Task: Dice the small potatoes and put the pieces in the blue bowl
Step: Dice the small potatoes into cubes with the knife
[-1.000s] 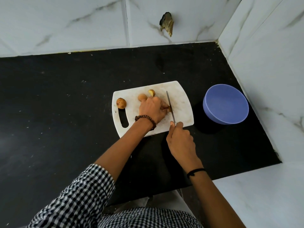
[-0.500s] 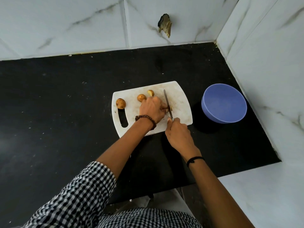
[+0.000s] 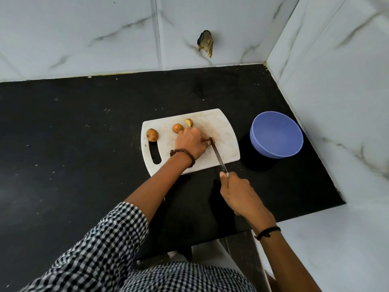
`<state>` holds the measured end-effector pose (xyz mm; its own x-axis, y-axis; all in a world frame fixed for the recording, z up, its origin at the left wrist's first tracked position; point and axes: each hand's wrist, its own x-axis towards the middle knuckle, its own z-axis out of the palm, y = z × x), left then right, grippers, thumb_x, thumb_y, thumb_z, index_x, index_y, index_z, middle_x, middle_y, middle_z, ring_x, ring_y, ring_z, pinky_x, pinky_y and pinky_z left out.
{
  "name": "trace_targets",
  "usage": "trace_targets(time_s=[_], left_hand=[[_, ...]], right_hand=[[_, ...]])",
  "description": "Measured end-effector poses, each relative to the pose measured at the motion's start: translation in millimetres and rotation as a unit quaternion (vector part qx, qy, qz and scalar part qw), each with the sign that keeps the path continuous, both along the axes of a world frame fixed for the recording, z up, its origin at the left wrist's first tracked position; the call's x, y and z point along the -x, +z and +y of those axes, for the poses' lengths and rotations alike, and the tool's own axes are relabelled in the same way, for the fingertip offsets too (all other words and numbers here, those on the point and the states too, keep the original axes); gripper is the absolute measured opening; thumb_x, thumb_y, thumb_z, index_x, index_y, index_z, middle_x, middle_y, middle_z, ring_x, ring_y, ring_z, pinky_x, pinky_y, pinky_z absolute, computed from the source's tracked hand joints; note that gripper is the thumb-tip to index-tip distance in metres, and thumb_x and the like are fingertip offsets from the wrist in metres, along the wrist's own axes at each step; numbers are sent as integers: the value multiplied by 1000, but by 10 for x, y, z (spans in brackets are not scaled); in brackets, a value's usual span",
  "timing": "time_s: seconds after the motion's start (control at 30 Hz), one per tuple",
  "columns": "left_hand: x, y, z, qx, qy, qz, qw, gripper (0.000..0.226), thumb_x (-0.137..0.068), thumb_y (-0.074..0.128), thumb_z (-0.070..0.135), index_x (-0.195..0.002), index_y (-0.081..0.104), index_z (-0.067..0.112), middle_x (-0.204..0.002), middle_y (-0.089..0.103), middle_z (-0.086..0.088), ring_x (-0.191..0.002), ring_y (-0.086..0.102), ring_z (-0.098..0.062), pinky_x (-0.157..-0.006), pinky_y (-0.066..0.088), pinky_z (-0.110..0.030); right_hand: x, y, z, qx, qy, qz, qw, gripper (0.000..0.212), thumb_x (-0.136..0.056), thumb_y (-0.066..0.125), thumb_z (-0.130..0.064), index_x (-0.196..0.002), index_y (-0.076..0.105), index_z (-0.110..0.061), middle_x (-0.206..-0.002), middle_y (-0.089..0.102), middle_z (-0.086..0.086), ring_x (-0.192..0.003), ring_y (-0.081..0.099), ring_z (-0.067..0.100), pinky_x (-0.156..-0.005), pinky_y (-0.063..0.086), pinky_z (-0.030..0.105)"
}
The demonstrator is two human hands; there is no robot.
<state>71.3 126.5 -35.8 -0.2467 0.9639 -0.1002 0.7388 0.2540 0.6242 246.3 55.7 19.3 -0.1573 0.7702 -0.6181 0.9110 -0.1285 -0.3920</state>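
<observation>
A black bench (image 3: pixel 84 144) fills most of the view, closed in at the back and on the right by white marble-veined wall tiles (image 3: pixel 84 28). One back tile has a dark broken patch (image 3: pixel 205 43). A checked sleeve (image 3: pixel 101 245) covers the left upper arm at the bottom of the frame.

A white cutting board (image 3: pixel 223 127) lies on the bench, its handle slot at the left end. The blue bowl (image 3: pixel 275 133) stands on the bench just to the right of the board, apart from it and near the right wall.

The left grip (image 3: pixel 190 141), with a bead bracelet (image 3: pixel 183 153) at the wrist, rests on the middle of the board. Its fingers are curled down onto a small potato piece (image 3: pixel 212 140), pinning it. The right grip (image 3: pixel 237 192), with a black band (image 3: pixel 268 231) at the wrist, hovers over the bench just off the board's near edge and is clenched round the handle of a knife (image 3: pixel 219 158). The blade slants away across the board's near edge, and its tip meets the pinned piece beside the left fingertips.

Three more potatoes lie on the board. A whole potato (image 3: pixel 152 134) sits at the left end above the slot. A second potato (image 3: pixel 177 128) sits just behind the left grip. A cut potato half (image 3: pixel 189 122) lies beside the second potato, toward the far edge.
</observation>
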Motion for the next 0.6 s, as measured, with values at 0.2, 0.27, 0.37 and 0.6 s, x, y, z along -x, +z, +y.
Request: trace_targets(time_s=[0.2,0.27,0.37,0.6], left_hand=[[-33,86,-52,-5,11,1,1000,18,-85,70,26,-102,74,20,-103,72,6,-96,64,-14,-90,52,-38],[-31,113,-66,-5,8,-1,1000,18,-85,69,24,-102,74,21,-102,73,5,-96,64,-14,-91,52,-38],[4,111,-73,-6,-10,-15,1000,17,-85,69,23,-101,72,22,-97,73,5,-92,65,-11,-91,53,-35],[85,180,-127,1,-66,-40,997,39,-77,77,19,-113,65,14,-106,68,1,-98,62,-11,-85,48,-20]], right_hand=[[-161,355,36,80,0,-26,996,36,-108,29,-47,-121,49,-19,-90,54,4,-66,52,13,-57,45,27],[-211,455,45,83,-19,9,996,33,-108,32,-45,-108,51,-18,-77,49,3,-55,43,10,-51,38,26],[-224,483,82,13,-55,74,996,39,-107,36,-46,-92,53,-15,-73,49,3,-54,42,11,-51,37,27],[-21,222,417,-120,-27,112,986,23,-97,66,-33,-94,52,-15,-84,56,0,-72,57,11,-60,41,21]])
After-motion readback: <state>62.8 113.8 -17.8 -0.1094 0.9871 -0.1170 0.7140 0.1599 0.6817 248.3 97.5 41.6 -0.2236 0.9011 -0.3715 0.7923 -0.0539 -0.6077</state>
